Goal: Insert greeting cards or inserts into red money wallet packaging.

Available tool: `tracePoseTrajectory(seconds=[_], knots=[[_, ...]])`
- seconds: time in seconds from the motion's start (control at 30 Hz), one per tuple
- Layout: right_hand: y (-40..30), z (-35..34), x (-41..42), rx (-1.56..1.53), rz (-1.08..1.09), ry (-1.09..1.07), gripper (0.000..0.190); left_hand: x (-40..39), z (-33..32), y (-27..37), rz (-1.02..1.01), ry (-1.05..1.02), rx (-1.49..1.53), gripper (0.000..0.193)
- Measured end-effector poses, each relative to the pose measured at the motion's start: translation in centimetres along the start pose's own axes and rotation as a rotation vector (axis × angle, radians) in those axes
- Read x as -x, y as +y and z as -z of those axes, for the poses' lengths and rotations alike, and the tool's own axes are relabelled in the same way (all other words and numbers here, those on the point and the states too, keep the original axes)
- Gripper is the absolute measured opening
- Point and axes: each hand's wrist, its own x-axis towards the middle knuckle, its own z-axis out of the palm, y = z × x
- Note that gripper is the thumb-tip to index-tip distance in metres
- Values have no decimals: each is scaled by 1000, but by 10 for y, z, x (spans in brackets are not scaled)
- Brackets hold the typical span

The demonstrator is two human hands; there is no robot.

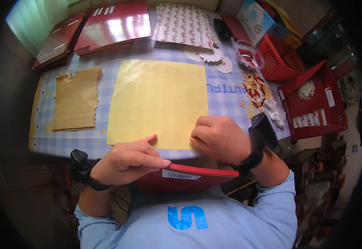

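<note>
A large yellow sheet (159, 99) with faint round outlines lies flat on the table in front of me. My right hand (220, 137) rests at its lower right part, fingers curled and fingertips down on the paper. Whether something is pinched there is hidden. Below the sheet, against my body, a flat red box or folder (181, 183) stands tilted with a barcode label (181, 175) on its upper side. My left hand (129, 162) grips its top left edge, one finger stretched out onto the sheet's lower edge. Each wrist wears a black strapped device.
Red folders (115, 25) are stacked at the back left, beside patterned cards (184, 26). Torn brown paper (75, 99) lies left. On the right are paper scraps (255, 90), a clear round tub (249, 54), a red basket (280, 59) and an open red folder box (315, 102).
</note>
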Motion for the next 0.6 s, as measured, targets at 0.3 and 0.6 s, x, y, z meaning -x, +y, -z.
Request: tracePoseTrajectory(seconds=[0.3,0.6], knots=[[-3,1,-1,-30,-40,6,15,1,-1,0,-5,10,-10,28],[-1,-1,3,-98,-39,70,13,0,-2,-1,1,19,3,27]])
